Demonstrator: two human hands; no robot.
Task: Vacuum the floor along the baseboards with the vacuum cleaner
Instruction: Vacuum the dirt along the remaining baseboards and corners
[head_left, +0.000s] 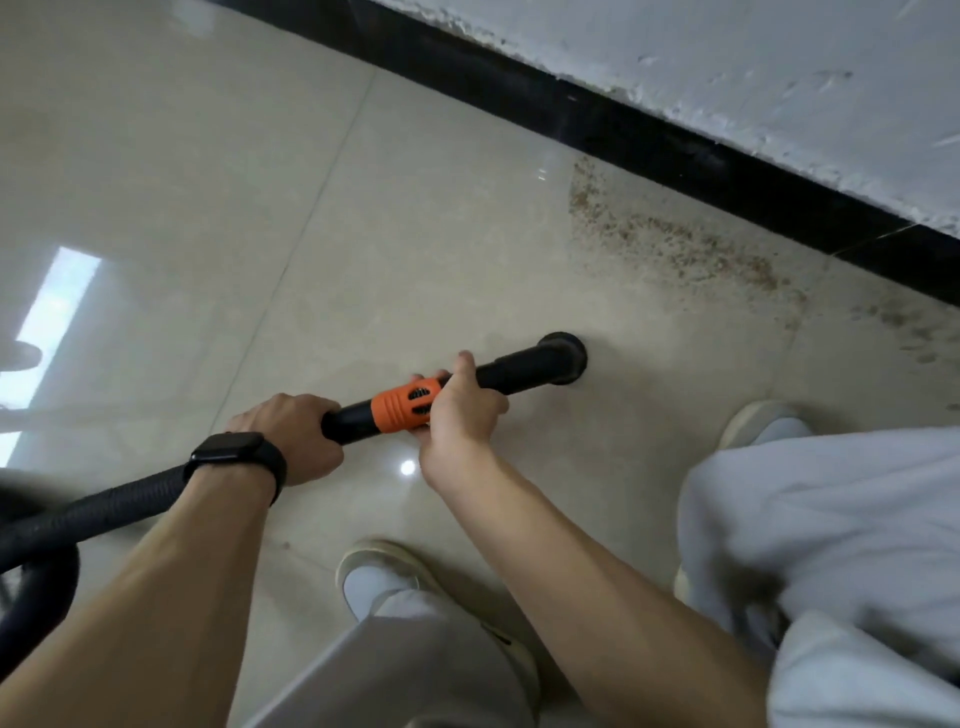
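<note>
A black vacuum wand (519, 371) with an orange collar (402, 405) points down at the glossy beige tile floor (415, 208). Its round nozzle (563, 356) meets the tile a short way in front of a black baseboard (623, 132). My left hand (293, 428), with a dark watch on the wrist, grips the wand's rear end where the ribbed hose (78, 512) joins. My right hand (462, 408) grips the wand just ahead of the orange collar. A patch of brown dust and crumbs (670, 244) lies on the floor along the baseboard, beyond and to the right of the nozzle.
A scuffed white wall (753, 67) rises above the baseboard. My two feet in pale shoes (384, 577) (763, 428) stand on the tile below the wand. The hose loops off the left edge. More dust specks (904, 322) lie at the far right.
</note>
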